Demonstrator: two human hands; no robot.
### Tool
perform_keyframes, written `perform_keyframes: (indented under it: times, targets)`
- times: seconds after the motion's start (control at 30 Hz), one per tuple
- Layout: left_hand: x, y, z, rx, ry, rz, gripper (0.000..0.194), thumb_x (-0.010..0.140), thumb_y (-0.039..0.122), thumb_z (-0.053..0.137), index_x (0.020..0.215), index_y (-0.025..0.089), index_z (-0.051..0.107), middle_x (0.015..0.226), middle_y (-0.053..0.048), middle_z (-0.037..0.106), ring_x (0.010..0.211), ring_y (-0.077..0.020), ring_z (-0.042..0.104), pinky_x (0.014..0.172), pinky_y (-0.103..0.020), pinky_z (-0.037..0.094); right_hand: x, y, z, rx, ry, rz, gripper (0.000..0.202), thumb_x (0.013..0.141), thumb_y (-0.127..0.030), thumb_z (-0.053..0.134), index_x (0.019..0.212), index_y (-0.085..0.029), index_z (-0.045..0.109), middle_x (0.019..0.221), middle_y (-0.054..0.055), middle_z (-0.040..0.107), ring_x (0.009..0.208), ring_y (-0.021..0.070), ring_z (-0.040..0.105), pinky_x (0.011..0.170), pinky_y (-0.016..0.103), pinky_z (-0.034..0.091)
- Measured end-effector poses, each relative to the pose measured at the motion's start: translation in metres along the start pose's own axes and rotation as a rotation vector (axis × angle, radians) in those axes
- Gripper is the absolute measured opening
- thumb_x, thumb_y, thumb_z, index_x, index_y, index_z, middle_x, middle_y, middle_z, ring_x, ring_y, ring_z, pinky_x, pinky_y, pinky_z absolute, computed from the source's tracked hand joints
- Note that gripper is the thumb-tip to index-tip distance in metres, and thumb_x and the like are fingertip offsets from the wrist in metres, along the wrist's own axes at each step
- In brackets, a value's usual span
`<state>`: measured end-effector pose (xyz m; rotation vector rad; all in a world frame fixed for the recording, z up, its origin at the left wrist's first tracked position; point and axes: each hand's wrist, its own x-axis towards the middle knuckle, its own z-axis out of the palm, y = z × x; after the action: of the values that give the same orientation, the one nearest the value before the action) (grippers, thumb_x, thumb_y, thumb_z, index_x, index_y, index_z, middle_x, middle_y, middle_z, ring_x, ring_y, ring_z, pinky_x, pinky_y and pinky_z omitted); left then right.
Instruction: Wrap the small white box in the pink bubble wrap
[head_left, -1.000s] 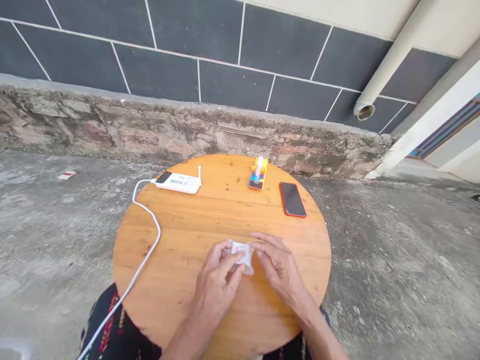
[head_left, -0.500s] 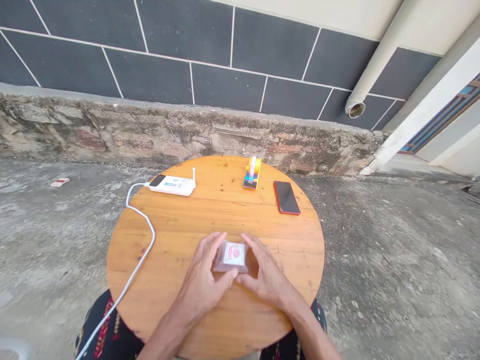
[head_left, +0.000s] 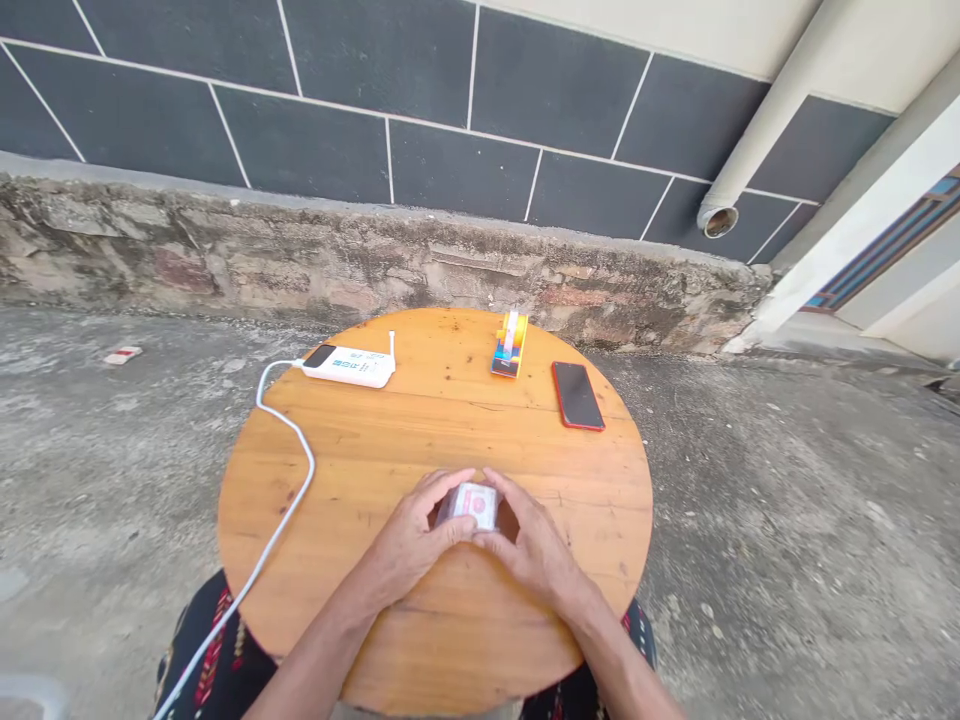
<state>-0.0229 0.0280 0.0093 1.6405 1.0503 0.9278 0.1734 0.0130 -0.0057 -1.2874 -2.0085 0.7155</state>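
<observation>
A small white box with red print (head_left: 478,507), partly covered by clear plastic, sits at the near middle of the round wooden table. My left hand (head_left: 427,525) is curled around its left side, thumb over the near edge. From the right, my right hand (head_left: 531,535) closes around the same box, its thumb near the left thumb. Both sets of fingertips meet close together at the far side. The underside of the box is hidden.
Beyond my hands on the wooden table (head_left: 360,450) are a white device (head_left: 352,366) with a white cable (head_left: 298,500), a yellow and blue tape dispenser (head_left: 510,343), and a red-edged phone (head_left: 577,395). A tiled wall (head_left: 322,150) rises behind.
My left hand has moved in closer and pressed the plastic against the box. The fingertips are now nearer each other. The view has shifted slightly.
</observation>
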Motion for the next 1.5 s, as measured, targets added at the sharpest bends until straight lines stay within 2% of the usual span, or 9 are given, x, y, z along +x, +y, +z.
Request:
perform_keyframes:
  times: [0.17,0.27,0.37,0.57,0.93,1.1,1.23,1.4,1.5]
  targets:
    - [0.0,-0.003,0.0,-0.014,0.006,0.028,0.047,0.081,0.025,0.062,0.127,0.028,0.054,0.128,-0.004,0.057,0.118,-0.0218,0.053,0.104,-0.038,0.041,0.002,-0.004,-0.002,0.015,-0.014,-0.014,0.062,0.083,-0.03,0.062,0.14,-0.025,0.038,0.139,0.008,0.049,0.127,0.0241,0.047,0.106,0.045,0.038]
    - [-0.001,-0.003,0.001,-0.011,0.037,0.02,0.049,0.079,0.026,0.063,0.127,0.026,0.055,0.13,-0.005,0.056,0.12,-0.0229,0.052,0.105,-0.039,0.04,-0.001,-0.004,-0.001,0.019,-0.009,-0.025,0.072,0.079,-0.034,0.068,0.142,-0.024,0.035,0.142,0.009,0.046,0.129,0.0254,0.044,0.107,0.045,0.037]
    - [-0.004,-0.004,0.001,-0.002,0.054,0.001,0.059,0.074,0.028,0.069,0.13,0.024,0.052,0.137,-0.008,0.051,0.125,-0.0257,0.048,0.106,-0.041,0.04,-0.006,-0.001,0.001,0.012,0.026,-0.026,0.083,0.073,-0.039,0.074,0.143,-0.024,0.032,0.146,0.011,0.039,0.133,0.0274,0.038,0.109,0.047,0.035]
    - [-0.014,-0.007,-0.002,0.044,0.019,-0.006,0.075,0.072,0.023,0.068,0.141,0.025,0.037,0.145,-0.009,0.042,0.13,-0.0263,0.043,0.11,-0.045,0.035,-0.009,-0.002,0.002,0.008,0.087,-0.003,0.08,0.075,-0.032,0.072,0.143,-0.025,0.032,0.145,0.011,0.04,0.133,0.0277,0.039,0.109,0.048,0.035]
    - [-0.015,-0.011,0.002,0.035,0.055,0.016,0.066,0.076,0.016,0.057,0.139,0.02,0.038,0.142,-0.009,0.046,0.128,-0.0227,0.047,0.109,-0.042,0.037,-0.01,-0.002,0.003,0.055,0.069,0.036,0.073,0.079,-0.028,0.066,0.143,-0.025,0.031,0.138,0.009,0.05,0.126,0.0251,0.047,0.107,0.047,0.036]
    - [-0.014,-0.01,0.007,0.011,0.087,0.035,0.065,0.074,0.013,0.056,0.137,0.019,0.042,0.138,-0.009,0.051,0.124,-0.0226,0.05,0.108,-0.042,0.04,-0.008,0.002,0.005,0.109,0.032,0.04,0.067,0.085,-0.032,0.06,0.144,-0.024,0.029,0.141,0.01,0.046,0.128,0.0242,0.045,0.108,0.047,0.035]
    - [-0.016,-0.01,0.003,0.014,0.074,0.073,0.07,0.069,0.01,0.056,0.137,0.019,0.042,0.138,-0.009,0.051,0.123,-0.0234,0.051,0.106,-0.041,0.042,-0.008,0.005,0.007,0.109,0.042,0.003,0.071,0.082,-0.03,0.063,0.144,-0.023,0.028,0.143,0.01,0.044,0.131,0.0246,0.043,0.109,0.047,0.034]
    - [-0.02,-0.017,-0.009,0.099,0.259,0.065,0.061,0.064,0.005,0.045,0.124,0.016,0.054,0.126,-0.009,0.06,0.114,-0.0226,0.058,0.102,-0.042,0.045,-0.01,0.003,0.005,0.069,0.069,-0.037,0.075,0.077,-0.02,0.062,0.144,-0.024,0.028,0.144,0.01,0.042,0.133,0.0242,0.04,0.11,0.047,0.032]
    - [-0.028,-0.018,-0.012,0.163,0.286,0.095,0.05,0.065,0.007,0.045,0.112,0.016,0.06,0.115,-0.009,0.065,0.111,-0.0231,0.058,0.103,-0.044,0.043,-0.01,-0.001,0.005,0.05,0.076,-0.031,0.075,0.076,-0.018,0.061,0.144,-0.023,0.029,0.142,0.009,0.045,0.13,0.0251,0.043,0.11,0.048,0.033]
